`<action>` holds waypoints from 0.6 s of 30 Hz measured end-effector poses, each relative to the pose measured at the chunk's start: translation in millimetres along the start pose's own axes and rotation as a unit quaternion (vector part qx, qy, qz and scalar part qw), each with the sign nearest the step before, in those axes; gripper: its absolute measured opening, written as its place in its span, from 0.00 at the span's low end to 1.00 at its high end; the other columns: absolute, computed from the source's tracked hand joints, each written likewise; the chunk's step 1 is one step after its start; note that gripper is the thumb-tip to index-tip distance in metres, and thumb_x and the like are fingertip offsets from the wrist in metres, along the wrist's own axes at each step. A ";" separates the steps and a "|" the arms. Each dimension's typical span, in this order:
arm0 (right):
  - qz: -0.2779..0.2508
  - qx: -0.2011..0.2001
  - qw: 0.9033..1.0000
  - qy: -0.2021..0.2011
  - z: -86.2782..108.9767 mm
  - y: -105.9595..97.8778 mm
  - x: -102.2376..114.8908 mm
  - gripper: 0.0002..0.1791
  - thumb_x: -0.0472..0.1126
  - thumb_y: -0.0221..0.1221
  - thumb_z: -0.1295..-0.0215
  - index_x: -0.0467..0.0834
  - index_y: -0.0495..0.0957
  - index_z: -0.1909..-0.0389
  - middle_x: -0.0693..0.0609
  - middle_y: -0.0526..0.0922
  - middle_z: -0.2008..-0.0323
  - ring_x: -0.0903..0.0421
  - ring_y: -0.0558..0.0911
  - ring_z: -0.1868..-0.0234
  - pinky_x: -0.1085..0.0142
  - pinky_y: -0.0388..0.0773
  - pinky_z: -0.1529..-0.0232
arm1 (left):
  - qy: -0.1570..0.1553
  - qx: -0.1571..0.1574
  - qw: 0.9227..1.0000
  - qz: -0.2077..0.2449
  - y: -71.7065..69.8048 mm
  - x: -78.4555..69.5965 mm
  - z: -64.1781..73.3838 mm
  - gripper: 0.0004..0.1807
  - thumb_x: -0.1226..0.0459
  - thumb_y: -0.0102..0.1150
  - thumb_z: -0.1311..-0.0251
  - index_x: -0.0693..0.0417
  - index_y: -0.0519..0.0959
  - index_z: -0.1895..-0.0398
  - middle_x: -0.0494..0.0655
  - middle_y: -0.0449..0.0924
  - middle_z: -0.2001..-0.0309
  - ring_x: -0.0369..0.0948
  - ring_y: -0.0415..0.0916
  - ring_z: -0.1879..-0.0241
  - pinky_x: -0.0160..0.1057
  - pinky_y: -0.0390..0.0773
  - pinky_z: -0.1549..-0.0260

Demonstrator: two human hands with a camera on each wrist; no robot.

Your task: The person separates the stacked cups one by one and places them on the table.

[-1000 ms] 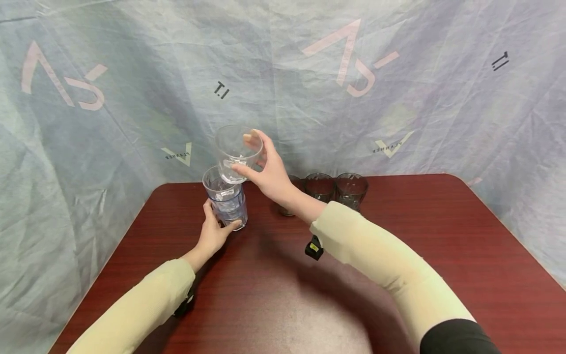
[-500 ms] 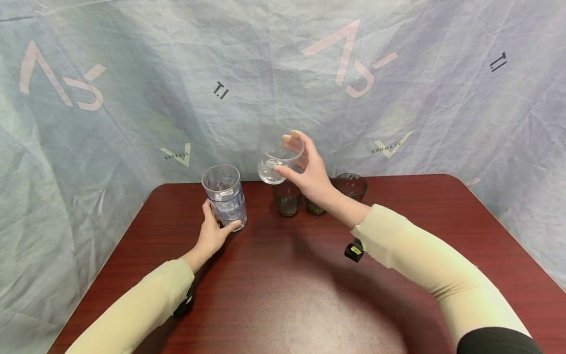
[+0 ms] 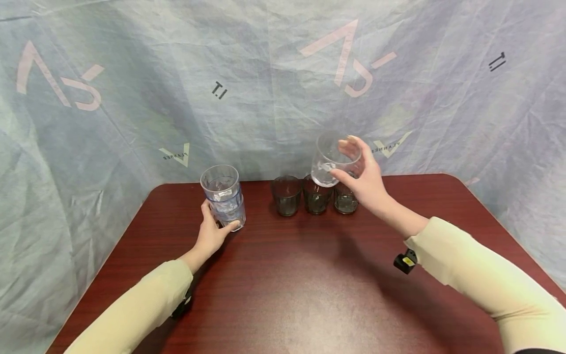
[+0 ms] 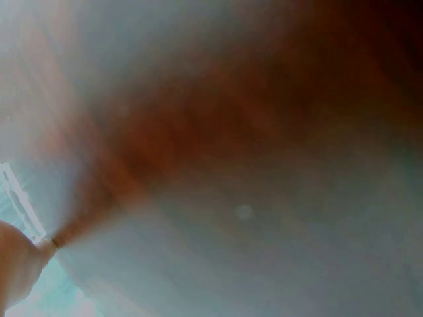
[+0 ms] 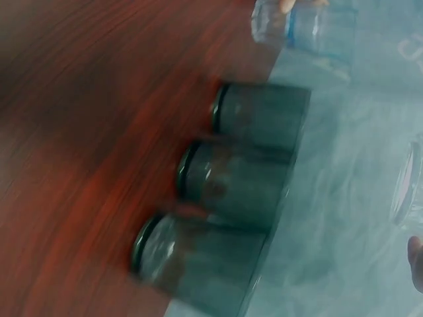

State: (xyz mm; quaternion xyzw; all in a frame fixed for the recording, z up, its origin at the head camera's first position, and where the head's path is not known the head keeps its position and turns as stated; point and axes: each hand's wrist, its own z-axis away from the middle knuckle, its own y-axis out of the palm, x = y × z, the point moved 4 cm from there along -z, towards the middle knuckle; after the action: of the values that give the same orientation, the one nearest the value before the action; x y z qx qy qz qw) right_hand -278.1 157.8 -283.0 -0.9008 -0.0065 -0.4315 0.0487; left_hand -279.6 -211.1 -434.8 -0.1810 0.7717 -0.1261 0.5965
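Observation:
My left hand (image 3: 211,233) grips the lower part of a stack of clear glasses (image 3: 223,196) standing at the table's back left, its thumb across the front near the base. In the right wrist view, the stack (image 5: 310,26) shows a bluish band. My right hand (image 3: 369,174) holds a single clear glass (image 3: 325,169) in the air, rim up and slightly tilted, thumb in front and fingers behind. Below that glass, a row of three dark grey glasses (image 3: 286,196) stands upright; the held glass overlaps two of them in the head view. The left wrist view is mostly blurred.
The reddish-brown table (image 3: 283,275) has rounded back corners. Behind it hangs a wrinkled pale cloth (image 3: 247,73) with printed letters, close to the back edge. A small black wrist device (image 3: 404,261) hangs under the right sleeve.
My right hand has carried the clear glass rightward, from over the stack to over the dark glasses. My left hand has kept its grip on the stack.

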 end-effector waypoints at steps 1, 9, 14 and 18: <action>0.003 -0.005 1.000 0.004 1.1 -6.1 -1.0 0.40 0.15 0.60 0.46 0.32 0.55 0.32 0.41 0.69 0.39 0.49 0.69 0.37 0.69 0.73 0.49 | 0.000 0.001 1.000 0.001 -0.1 0.0 0.0 0.54 0.70 0.70 0.45 0.52 0.38 0.28 0.65 0.60 0.33 0.57 0.64 0.36 0.53 0.65 0.40; 0.071 -0.036 0.996 0.027 10.5 -53.7 -5.1 0.39 0.18 0.60 0.43 0.38 0.57 0.32 0.51 0.70 0.40 0.56 0.70 0.38 0.73 0.72 0.50 | -0.006 0.009 1.000 0.002 0.3 2.1 -0.2 0.53 0.70 0.68 0.43 0.51 0.37 0.28 0.65 0.58 0.32 0.57 0.61 0.35 0.53 0.63 0.39; 0.117 -0.061 0.991 0.033 16.3 -83.6 -8.0 0.38 0.22 0.62 0.42 0.40 0.58 0.32 0.48 0.70 0.39 0.55 0.70 0.37 0.75 0.70 0.53 | -0.006 0.006 1.000 0.009 0.2 2.0 -1.2 0.53 0.70 0.69 0.44 0.51 0.37 0.28 0.64 0.59 0.32 0.57 0.62 0.35 0.53 0.63 0.39; 0.160 -0.081 0.983 0.038 23.2 -105.1 -13.4 0.39 0.24 0.63 0.42 0.42 0.59 0.32 0.56 0.72 0.41 0.60 0.71 0.39 0.76 0.69 0.57 | -0.008 0.005 1.000 0.008 -0.1 0.0 -0.6 0.54 0.70 0.69 0.45 0.52 0.37 0.28 0.65 0.59 0.32 0.56 0.62 0.35 0.52 0.64 0.39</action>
State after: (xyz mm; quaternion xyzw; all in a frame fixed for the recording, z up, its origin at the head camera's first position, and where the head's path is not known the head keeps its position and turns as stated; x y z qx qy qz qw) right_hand -274.1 265.0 -299.3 -0.8742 0.1744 -0.4510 0.0445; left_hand -280.2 -211.2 -434.6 -0.1728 0.7676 -0.1235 0.6047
